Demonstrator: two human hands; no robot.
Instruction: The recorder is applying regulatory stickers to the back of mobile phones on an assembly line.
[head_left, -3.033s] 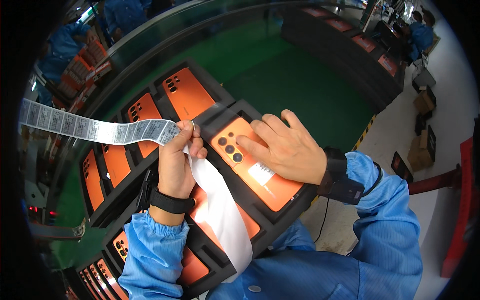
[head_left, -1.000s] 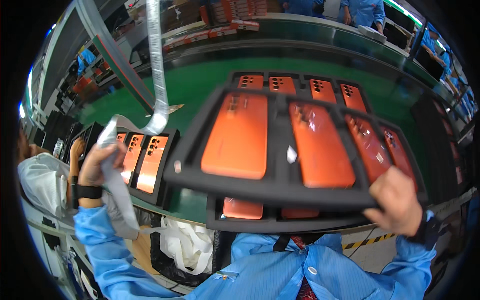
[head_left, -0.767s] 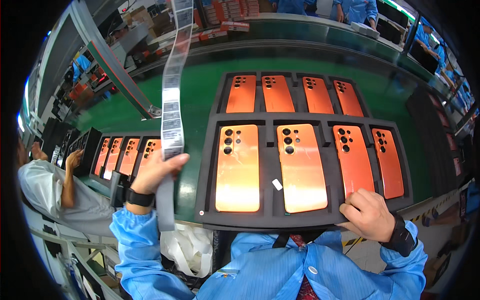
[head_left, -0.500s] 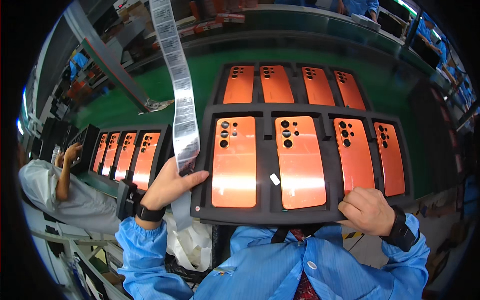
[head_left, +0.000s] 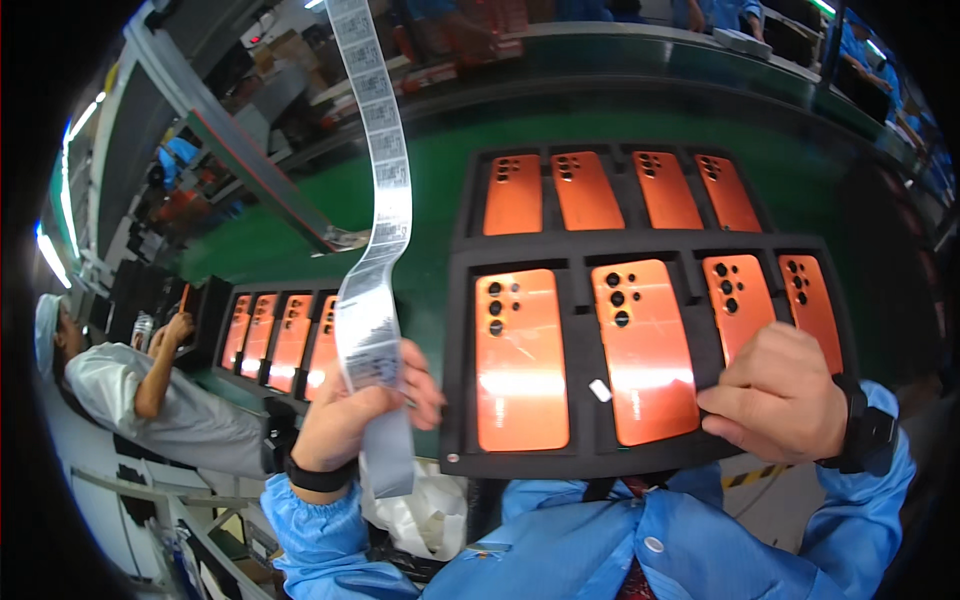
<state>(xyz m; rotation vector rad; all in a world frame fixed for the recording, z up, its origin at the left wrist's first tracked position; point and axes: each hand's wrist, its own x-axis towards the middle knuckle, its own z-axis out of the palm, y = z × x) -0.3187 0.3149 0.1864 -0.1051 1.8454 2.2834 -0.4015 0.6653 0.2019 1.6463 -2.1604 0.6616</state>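
My left hand [head_left: 340, 425] grips a long strip of printed silver-white labels [head_left: 368, 335], thumb across its front and fingers behind. The strip runs up past the top of the view, its lower end hanging below the hand. Before me lies a black foam tray [head_left: 600, 464] with orange phones in its slots, backs up and cameras at the far end. My right hand [head_left: 775, 400] is closed at the lower right edge of the second phone [head_left: 650, 375], covering part of the third phone [head_left: 738, 300]. Whatever its fingertips hold is hidden. A small white piece [head_left: 600, 390] lies left of the second phone.
Behind it is another black tray [head_left: 463, 225] of orange phones, on a green surface [head_left: 430, 190]. To the left stands another phone tray [head_left: 255, 385], with a person in pale clothing [head_left: 150, 390] beyond. A metal post [head_left: 250, 165] rises there. Below hangs a white bag [head_left: 430, 520].
The trays sit farther right and lower in view. My left hand has closed around the label strip, bending it. My right hand has moved up from the tray's front edge to the second phone's side.
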